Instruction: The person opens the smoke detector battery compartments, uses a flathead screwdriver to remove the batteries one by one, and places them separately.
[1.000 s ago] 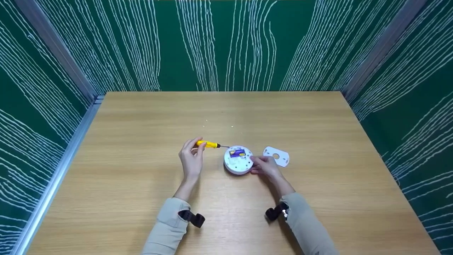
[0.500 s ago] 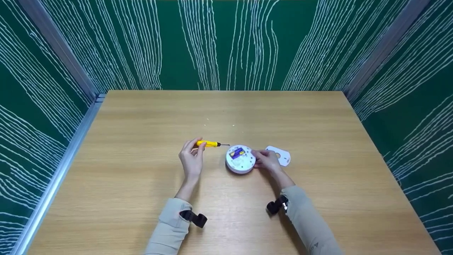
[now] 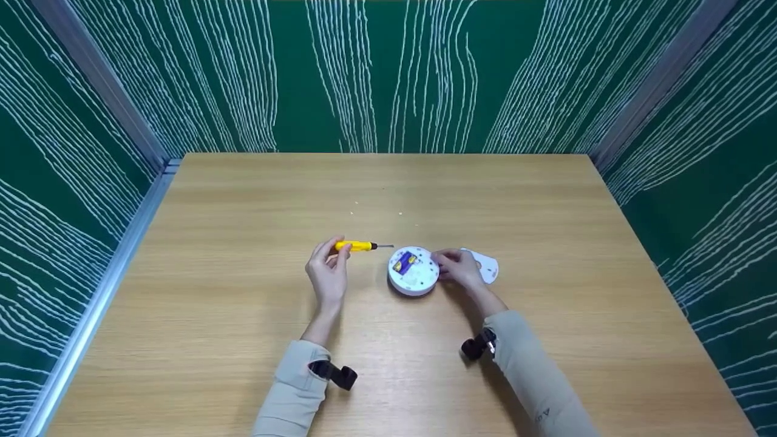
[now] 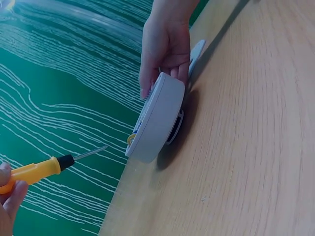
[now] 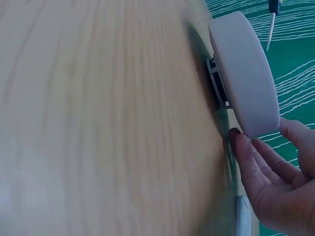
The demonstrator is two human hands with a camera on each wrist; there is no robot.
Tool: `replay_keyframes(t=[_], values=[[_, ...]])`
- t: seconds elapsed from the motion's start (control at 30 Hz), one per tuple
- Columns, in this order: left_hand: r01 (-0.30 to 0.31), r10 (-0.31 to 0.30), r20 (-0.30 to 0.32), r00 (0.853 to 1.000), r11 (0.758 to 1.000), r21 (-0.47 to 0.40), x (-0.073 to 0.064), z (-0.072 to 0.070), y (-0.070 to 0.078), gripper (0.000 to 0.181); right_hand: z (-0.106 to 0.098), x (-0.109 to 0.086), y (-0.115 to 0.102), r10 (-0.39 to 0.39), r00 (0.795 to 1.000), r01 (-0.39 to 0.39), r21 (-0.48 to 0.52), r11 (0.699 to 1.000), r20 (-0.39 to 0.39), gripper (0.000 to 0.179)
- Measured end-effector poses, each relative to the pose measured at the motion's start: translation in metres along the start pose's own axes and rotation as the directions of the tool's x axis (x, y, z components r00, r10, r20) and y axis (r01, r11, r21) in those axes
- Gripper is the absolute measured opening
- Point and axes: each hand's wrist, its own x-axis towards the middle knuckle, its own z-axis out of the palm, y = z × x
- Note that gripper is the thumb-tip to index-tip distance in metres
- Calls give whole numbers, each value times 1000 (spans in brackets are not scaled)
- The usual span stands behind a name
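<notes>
My left hand [image 3: 328,276] holds a yellow screwdriver [image 3: 357,246] by its handle, shaft pointing right. In the left wrist view the tip of the screwdriver [image 4: 37,172] stands apart from a round white smoke alarm [image 4: 162,118]. That smoke alarm [image 3: 419,280] has its back face up, showing a purple-and-yellow battery [image 3: 404,263] set at a slant. My right hand [image 3: 462,268] pinches the alarm's right rim, thumb on the upper face and fingers below. A dark slotted vent [image 5: 219,84] on the alarm's underside shows close over the table in the right wrist view.
A white mounting plate [image 3: 490,268] lies on the table right of the alarm, partly behind my right hand. A few tiny white bits [image 3: 400,213] lie farther back on the wooden table [image 3: 255,200]. Green walls with white lines [image 3: 388,73] stand behind and at both sides.
The smoke alarm has turned counterclockwise, its battery going from nearly level to slanted. My right hand has shifted slightly away from me, covering more of the plate; the left hand has barely moved.
</notes>
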Motion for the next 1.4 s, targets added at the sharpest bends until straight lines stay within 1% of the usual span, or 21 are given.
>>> replay_keyframes(t=[0.13, 0.33, 0.4, 0.57, 0.7, 0.8, 1.0, 1.13, 1.27, 1.3, 1.4], values=[[3, -3, -12, 1000, 1000, 3, 0, 0, -4, 20, -4, -6, -4, -7, 1000, 7, -3, 1000, 5, 38], [5, -6, -18, 1000, 1000, -7, 1, -1, -4, 22, -8, -20, -7, -64, 997, 66, -54, 996, 49, 40], [10, -10, -18, 1000, 1000, -7, 1, -2, -3, 22, -9, -25, -7, -71, 995, 76, -71, 995, 64, 42], [28, -29, -19, 999, 999, -25, 1, -3, -1, 20, -11, -38, -8, -50, 993, 59, -89, 994, 107, 45], [19, -19, -23, 1000, 1000, -14, 0, -3, 14, 18, -11, -46, -6, -35, 989, 45, -68, 997, 141, 48], [2, -2, -28, 1000, 1000, 13, -2, -3, 25, 17, -10, -49, -5, -22, 986, 29, -43, 999, 162, 49], [10, -10, -23, 1000, 1000, 5, -3, -4, 26, 19, -5, -54, -3, 26, 982, -24, -15, 1000, 184, 50], [25, -26, -20, 999, 1000, -11, -2, -4, 26, 19, -1, -53, 0, 11, 981, -11, -1, 1000, 193, 48], [33, -33, -24, 999, 999, -17, -2, -4, 27, 19, 3, -51, 2, 26, 981, -34, 39, 999, 192, 47], [33, -33, -24, 999, 999, -16, -1, -4, 27, 19, 4, -50, 2, 40, 981, -50, 50, 997, 192, 47], [28, -28, -24, 999, 1000, -15, -1, -5, 28, 19, 6, -49, 4, 53, 981, -65, 55, 996, 187, 48]])
